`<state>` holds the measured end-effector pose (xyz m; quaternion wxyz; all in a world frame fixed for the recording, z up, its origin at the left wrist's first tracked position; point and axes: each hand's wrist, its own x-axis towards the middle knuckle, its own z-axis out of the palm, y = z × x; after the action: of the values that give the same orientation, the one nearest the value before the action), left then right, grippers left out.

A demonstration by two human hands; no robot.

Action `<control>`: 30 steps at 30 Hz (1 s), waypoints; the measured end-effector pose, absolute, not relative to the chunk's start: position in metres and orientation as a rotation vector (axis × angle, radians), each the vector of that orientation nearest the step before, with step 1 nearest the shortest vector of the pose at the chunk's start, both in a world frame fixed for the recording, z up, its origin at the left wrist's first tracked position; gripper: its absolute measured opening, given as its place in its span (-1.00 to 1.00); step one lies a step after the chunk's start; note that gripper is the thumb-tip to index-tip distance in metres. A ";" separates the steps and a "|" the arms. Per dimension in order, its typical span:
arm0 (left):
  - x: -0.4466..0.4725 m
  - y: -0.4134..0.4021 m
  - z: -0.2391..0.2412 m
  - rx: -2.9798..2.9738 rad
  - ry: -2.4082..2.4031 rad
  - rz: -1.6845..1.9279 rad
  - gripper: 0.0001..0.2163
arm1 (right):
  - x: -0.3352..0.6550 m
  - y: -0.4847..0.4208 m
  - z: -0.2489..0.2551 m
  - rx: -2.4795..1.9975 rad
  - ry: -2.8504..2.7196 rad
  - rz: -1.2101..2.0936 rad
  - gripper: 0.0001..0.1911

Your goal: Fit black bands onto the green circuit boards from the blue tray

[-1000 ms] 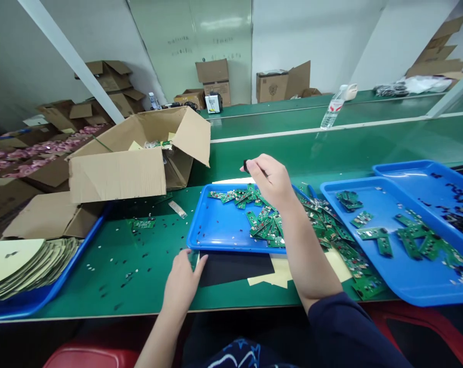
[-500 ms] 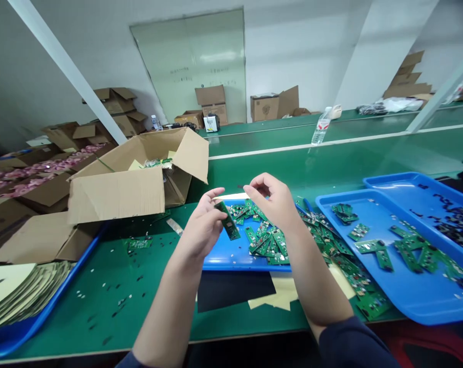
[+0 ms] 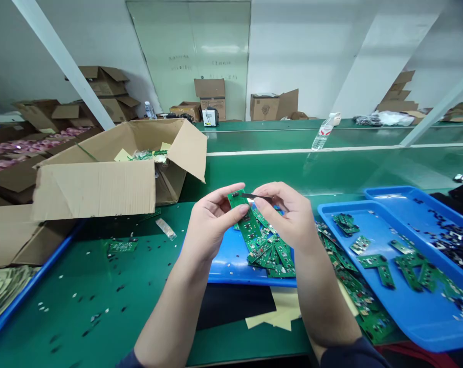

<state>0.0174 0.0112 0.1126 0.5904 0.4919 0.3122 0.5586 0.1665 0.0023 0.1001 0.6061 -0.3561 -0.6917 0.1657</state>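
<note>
My left hand (image 3: 212, 220) is closed on a green circuit board (image 3: 247, 227), with the thumb on its face and the fingers behind. The board is tilted up towards me and has a small black part near its upper end. Between the thumb and fingers of my right hand (image 3: 288, 209) is a thin black strip (image 3: 256, 197); I cannot tell its exact kind. The strip's left end reaches the board's upper end, and whether they touch is unclear. Below both hands, a blue tray (image 3: 225, 268) holds a heap of green circuit boards (image 3: 273, 258).
Two blue trays (image 3: 369, 225) with boards and small black parts stand right, beside more piled boards (image 3: 364, 301). An open cardboard box (image 3: 96, 189) is at left. Small scraps, a clear strip (image 3: 166, 229) and one board (image 3: 123, 246) lie left. A water bottle (image 3: 323, 132) stands behind.
My hands have come together, bringing the black strip to the board's upper end. The board has turned so its face shows more. The camera view has shifted slightly.
</note>
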 end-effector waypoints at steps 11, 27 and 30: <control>0.015 0.012 0.111 1.204 0.733 1.291 -0.90 | 0.157 0.003 0.096 -0.752 -1.634 0.100 -0.90; 0.018 0.003 0.118 1.118 0.690 1.141 -0.71 | 0.157 0.007 0.096 -0.719 -1.708 -0.278 -0.81; 0.019 0.002 0.119 1.098 0.668 1.125 -0.72 | 0.158 0.007 0.095 -0.711 -1.699 -0.291 -0.81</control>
<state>0.0192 0.0022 0.1190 0.6568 0.4847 0.2949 0.4967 0.1577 0.0072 0.0950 0.5959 -0.3060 -0.7318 -0.1252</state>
